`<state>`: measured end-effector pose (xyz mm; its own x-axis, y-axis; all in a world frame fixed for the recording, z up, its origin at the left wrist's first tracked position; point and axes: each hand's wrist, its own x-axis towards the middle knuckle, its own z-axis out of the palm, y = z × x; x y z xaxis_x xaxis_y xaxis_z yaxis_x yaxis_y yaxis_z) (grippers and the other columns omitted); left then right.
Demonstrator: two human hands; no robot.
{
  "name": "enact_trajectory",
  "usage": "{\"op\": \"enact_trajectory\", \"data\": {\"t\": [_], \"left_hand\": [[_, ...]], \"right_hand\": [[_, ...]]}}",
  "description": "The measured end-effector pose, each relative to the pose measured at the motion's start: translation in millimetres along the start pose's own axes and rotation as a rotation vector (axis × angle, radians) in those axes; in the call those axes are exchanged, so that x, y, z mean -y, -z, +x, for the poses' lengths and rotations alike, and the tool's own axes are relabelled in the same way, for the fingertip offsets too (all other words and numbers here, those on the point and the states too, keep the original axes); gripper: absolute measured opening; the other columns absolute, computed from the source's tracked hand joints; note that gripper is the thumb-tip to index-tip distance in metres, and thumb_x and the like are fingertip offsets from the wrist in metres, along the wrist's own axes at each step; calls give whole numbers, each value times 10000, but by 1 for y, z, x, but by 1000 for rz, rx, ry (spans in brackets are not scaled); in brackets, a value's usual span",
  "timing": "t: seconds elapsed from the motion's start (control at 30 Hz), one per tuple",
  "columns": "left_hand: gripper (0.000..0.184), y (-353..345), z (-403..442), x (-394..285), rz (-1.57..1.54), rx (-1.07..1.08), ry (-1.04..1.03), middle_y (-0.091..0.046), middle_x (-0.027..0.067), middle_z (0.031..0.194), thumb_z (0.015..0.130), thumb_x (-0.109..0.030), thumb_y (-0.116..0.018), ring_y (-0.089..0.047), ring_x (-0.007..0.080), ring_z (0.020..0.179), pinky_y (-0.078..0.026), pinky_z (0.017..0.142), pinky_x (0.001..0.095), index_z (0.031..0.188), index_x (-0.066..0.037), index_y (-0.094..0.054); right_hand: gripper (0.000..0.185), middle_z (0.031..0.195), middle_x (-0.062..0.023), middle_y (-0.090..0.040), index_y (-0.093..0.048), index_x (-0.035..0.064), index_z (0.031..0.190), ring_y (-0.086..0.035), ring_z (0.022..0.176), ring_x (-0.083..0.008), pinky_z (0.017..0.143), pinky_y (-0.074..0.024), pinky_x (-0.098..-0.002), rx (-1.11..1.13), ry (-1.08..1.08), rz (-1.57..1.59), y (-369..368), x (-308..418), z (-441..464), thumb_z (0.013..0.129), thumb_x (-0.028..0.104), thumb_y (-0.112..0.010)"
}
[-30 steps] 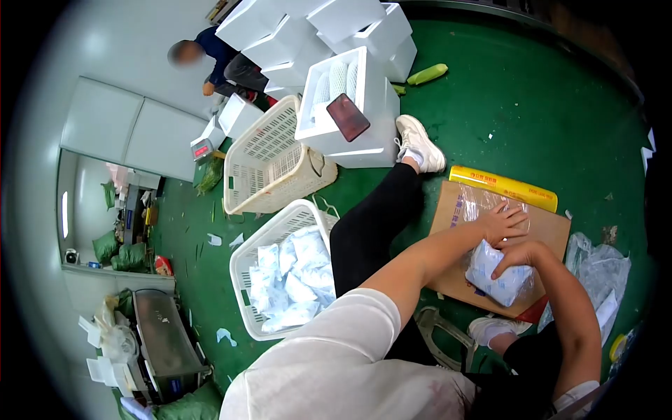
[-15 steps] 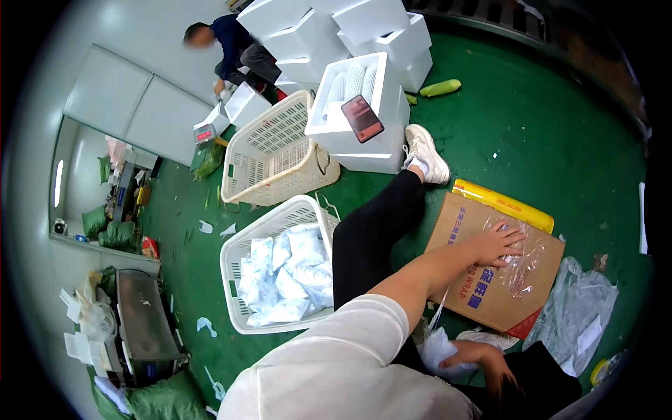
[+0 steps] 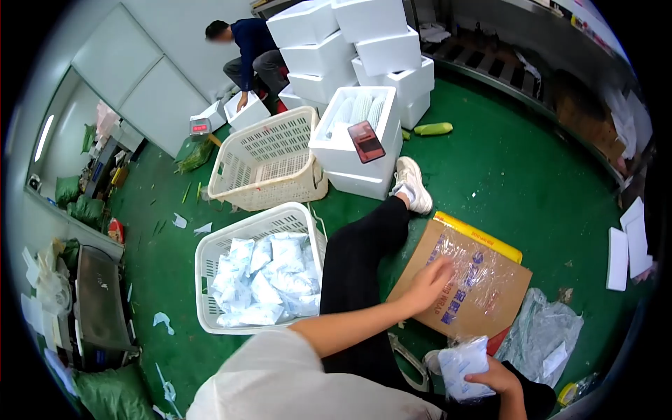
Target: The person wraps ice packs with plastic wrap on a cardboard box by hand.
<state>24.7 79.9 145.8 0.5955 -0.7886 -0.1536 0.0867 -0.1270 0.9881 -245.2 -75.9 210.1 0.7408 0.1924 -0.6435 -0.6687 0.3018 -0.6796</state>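
Observation:
My right hand (image 3: 498, 378) grips a white ice pack (image 3: 465, 367) with blue print, thumb on its face; clear film clings around it. My left hand (image 3: 432, 281) is over the left part of a brown cardboard box (image 3: 458, 323) printed "WRAP". Its fingers look bent together but are smeared by motion, and I cannot tell whether they hold anything. Clear plastic film (image 3: 470, 262) lies crumpled across the top of the box. Left of my leg, a white basket (image 3: 201, 290) contains several similar ice packs (image 3: 266, 280).
A yellow box (image 3: 483, 238) lies along the carton's far edge. A plastic bag (image 3: 539, 339) lies to its right. Ahead are an off-white basket (image 3: 269, 199), a phone (image 3: 366, 142) on a foam box (image 3: 357, 157), stacked foam boxes (image 3: 318, 59) and a person (image 3: 255, 52) bending over a box.
My left hand has lifted from its flat, spread position and moved left. My right hand has brought the ice pack up into fuller view. The camera view has shifted.

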Motion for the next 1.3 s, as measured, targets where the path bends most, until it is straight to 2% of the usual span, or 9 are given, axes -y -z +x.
{"op": "enact_trajectory", "data": {"t": [0.13, 0.2, 0.3, 0.43, 0.57, 0.73, 0.8, 1.0, 1.3], "left_hand": [[551, -22, -112, -20, -52, 425, 110, -534, 145, 1343, 985, -330, -549, -513, 207, 1218, -402, 1035, 343, 1404, 4, -423], [641, -29, -154, -32, 59, 558, 103, -522, 161, 1365, 951, -377, -609, -509, 210, 1224, -394, 1039, 346, 1422, 6, -403], [576, -5, -186, -15, -280, 421, 679, -610, 98, 1248, 912, -360, -673, -563, 151, 1128, -426, 997, 313, 1363, -39, -515], [455, 4, -204, -33, -747, 103, 570, -613, 98, 1249, 967, -298, -608, -574, 179, 1152, -458, 978, 327, 1323, -24, -535], [484, 3, -200, -47, -1019, 40, 614, -571, 126, 1335, 998, -297, -519, -572, 255, 1199, -433, 1050, 398, 1374, 1, -454], [762, 18, -189, -14, -1128, 211, 451, -442, 108, 1465, 947, -505, -541, -464, 224, 1321, -368, 1107, 398, 1489, -30, -294], [831, 33, -194, -10, -1195, 350, 302, -390, 116, 1500, 910, -466, -623, -425, 231, 1354, -345, 1124, 398, 1507, -29, -247], [643, 96, -238, -22, -1164, -164, 432, -507, 156, 1398, 914, -256, -649, -507, 310, 1280, -402, 1083, 492, 1441, -21, -366], [474, 233, -292, 45, -1449, -1675, -83, -529, 102, 1319, 960, -346, -525, -519, 252, 1210, -468, 1012, 425, 1336, -65, -451]], "right_hand": [[614, 1188, -115, -643, -510, -15, 1301, -603, 1119, -230, 957, -477, -353, 194, 68, -64, -30, 9, 28, 795, 202, -782], [592, 1187, -98, -655, -562, 13, 1274, -613, 1111, -227, 959, -466, -342, 562, 119, -597, -54, 16, 64, 793, 272, -790], [521, 1145, -128, -664, -570, -12, 1236, -612, 1095, -225, 944, -465, -333, 218, 61, -854, -104, 68, 38, 859, 316, -718], [684, 1272, -219, -577, -400, -18, 1409, -571, 1166, -303, 1025, -424, -432, -314, 488, -203, -95, 36, 19, 903, 385, -623], [757, 1419, -256, -424, -194, 46, 1508, -447, 1294, -349, 1092, -357, -466, -197, 734, 265, -161, 29, 29, 948, 425, -535], [707, 1424, -210, -428, -238, 191, 1519, -464, 1262, -363, 1050, -383, -559, -78, 868, 565, -190, 43, 53, 952, 541, -475], [722, 1487, -221, -364, -249, 59, 1505, -432, 1313, -359, 1080, -360, -427, -17, 807, 505, -189, 52, 57, 975, 501, -462], [710, 1393, -272, -441, -272, -74, 1463, -453, 1276, -370, 1089, -317, -441, -438, 722, -690, -169, 69, 99, 936, 305, -559], [422, 1096, -201, -671, -603, 13, 1225, -655, 1008, -331, 889, -499, -402, -443, 378, -727, -91, 0, 108, 836, 151, -689]]}}
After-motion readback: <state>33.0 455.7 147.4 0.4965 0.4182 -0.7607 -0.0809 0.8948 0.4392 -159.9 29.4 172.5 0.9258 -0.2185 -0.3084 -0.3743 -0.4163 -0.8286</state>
